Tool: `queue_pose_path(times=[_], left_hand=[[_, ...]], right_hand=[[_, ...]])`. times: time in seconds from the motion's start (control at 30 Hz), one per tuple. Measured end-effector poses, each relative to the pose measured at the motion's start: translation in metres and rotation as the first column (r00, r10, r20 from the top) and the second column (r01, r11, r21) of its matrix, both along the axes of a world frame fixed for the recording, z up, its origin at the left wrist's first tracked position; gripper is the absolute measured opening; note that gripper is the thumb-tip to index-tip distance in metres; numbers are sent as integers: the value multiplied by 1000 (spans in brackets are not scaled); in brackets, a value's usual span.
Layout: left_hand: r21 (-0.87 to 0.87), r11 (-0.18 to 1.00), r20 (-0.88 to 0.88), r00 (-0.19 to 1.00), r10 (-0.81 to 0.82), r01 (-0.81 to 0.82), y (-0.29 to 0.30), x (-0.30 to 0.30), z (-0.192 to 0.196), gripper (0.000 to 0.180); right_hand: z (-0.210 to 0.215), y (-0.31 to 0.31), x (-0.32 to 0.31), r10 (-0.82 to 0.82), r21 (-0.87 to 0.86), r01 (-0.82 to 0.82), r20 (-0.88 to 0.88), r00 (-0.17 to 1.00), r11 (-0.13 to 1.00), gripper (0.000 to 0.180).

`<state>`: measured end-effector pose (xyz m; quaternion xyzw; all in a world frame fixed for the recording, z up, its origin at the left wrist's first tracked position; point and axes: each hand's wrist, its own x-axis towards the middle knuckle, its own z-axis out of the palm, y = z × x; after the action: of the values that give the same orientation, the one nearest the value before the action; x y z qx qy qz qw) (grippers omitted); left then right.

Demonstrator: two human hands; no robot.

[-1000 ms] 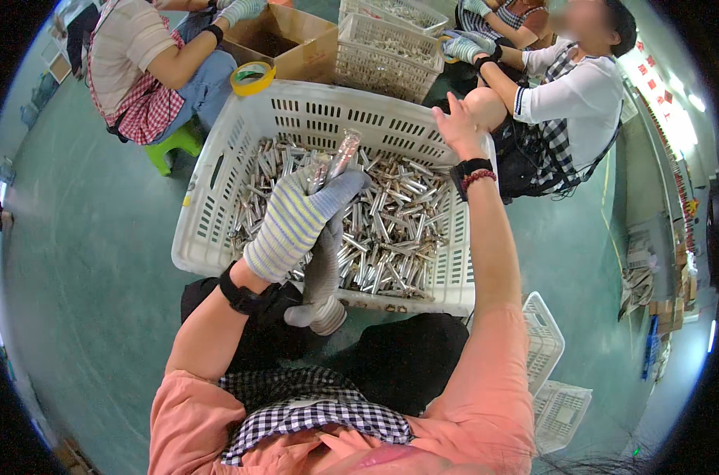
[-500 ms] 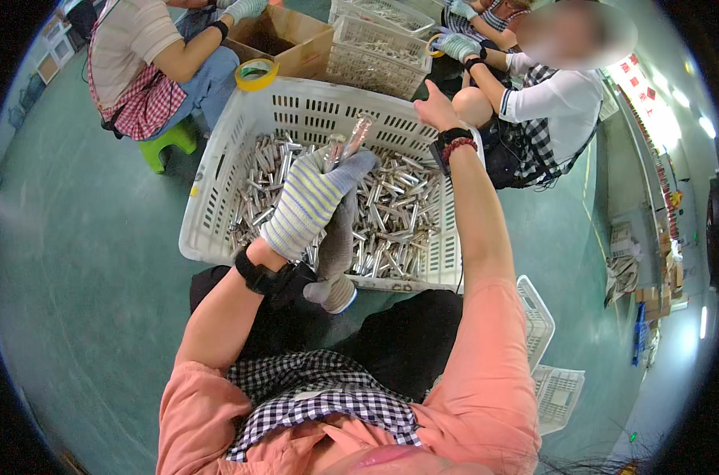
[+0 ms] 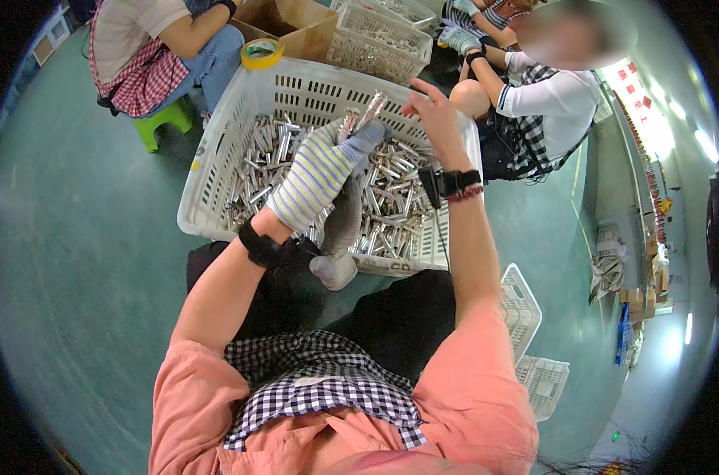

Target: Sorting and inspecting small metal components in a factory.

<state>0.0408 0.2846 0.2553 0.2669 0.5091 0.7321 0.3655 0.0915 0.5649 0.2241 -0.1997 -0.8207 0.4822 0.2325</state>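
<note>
My left hand, in a striped knit glove with grey fingertips, is closed around a few shiny metal tubes that stick up past its fingers. A loose grey glove hangs beneath that hand, its cuff by the crate's near rim; where it is gripped is hidden. My right hand is bare, raised over the right side of the white plastic crate, fingers apart and nothing in them. Many small silvery metal tubes lie jumbled in the crate, below both hands.
A yellow tape roll rests at the crate's far left corner. Beyond stand an open cardboard box and stacked white baskets. One person sits far left, another far right. More white baskets are beside my right leg.
My right hand has gone from one finger pointing outward to fingers spread, drawn in toward the crate. My left hand keeps its tubes. The scene has shifted slightly upward in view.
</note>
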Motion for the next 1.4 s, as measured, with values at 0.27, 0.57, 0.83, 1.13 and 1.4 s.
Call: queue_pose_path(times=[0.27, 0.57, 0.83, 1.13, 1.4], left_hand=[[72, 996, 39, 998, -52, 49, -8, 1, 7, 26], [60, 998, -43, 999, 33, -31, -3, 12, 12, 21], [146, 961, -227, 938, 263, -234, 4, 25, -3, 25], [297, 917, -161, 932, 324, -267, 11, 31, -12, 30], [316, 931, -164, 956, 245, -184, 8, 31, -17, 25]], right_hand=[[69, -115, 37, 279, -434, -533, -522, 806, 726, 52], [75, -154, 47, 228, -313, -476, -585, 779, 822, 57], [63, -172, 48, 81, -134, -177, -528, 845, 975, 48], [69, -187, 51, -40, -130, -26, -484, 874, 991, 13], [57, -185, 46, 49, -116, -144, -588, 807, 983, 19]])
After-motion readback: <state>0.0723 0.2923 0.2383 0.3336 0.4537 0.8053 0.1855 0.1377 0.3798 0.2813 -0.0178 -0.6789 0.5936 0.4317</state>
